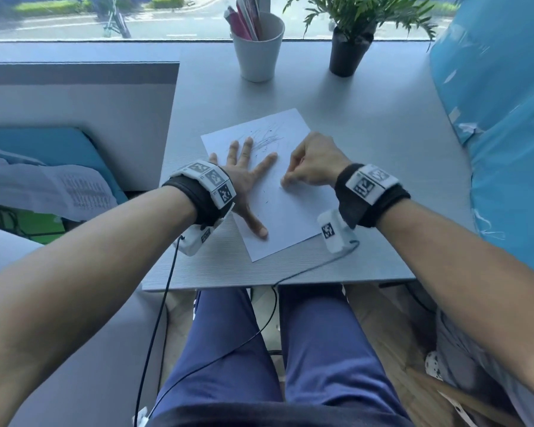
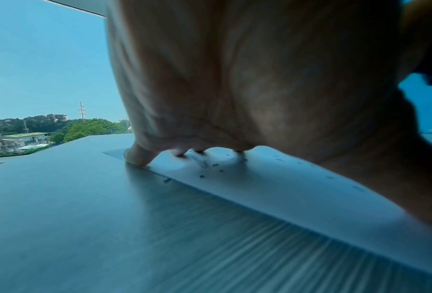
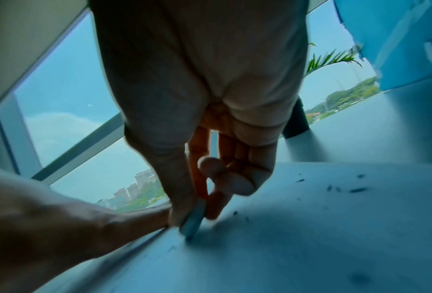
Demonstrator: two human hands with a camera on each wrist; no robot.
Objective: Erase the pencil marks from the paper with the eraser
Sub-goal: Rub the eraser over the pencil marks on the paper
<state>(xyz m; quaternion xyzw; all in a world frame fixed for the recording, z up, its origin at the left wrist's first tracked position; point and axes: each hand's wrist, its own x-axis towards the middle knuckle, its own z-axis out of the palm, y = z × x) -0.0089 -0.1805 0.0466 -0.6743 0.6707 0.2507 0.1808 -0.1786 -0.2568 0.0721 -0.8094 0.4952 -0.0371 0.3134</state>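
A white sheet of paper (image 1: 290, 211) lies tilted on the grey desk (image 1: 367, 143), with pencil scribbles (image 1: 267, 135) near its far corner. My left hand (image 1: 244, 177) lies flat on the sheet's left side, fingers spread and straight. My right hand (image 1: 290, 180) pinches a small pale eraser (image 3: 193, 220) between thumb and fingers, its tip touching the paper (image 3: 310, 237) just right of the left hand. Dark eraser crumbs (image 3: 345, 188) lie scattered on the sheet. In the left wrist view the left hand's fingertips (image 2: 137, 158) press the paper's edge (image 2: 210, 184).
A white cup of pens (image 1: 257, 46) and a potted plant (image 1: 350, 50) stand at the desk's far edge by the window. A blue plastic-wrapped bulk (image 1: 500, 118) borders the right side. A grey partition (image 1: 74, 118) stands to the left. Wrist cables (image 1: 305, 269) trail over the near edge.
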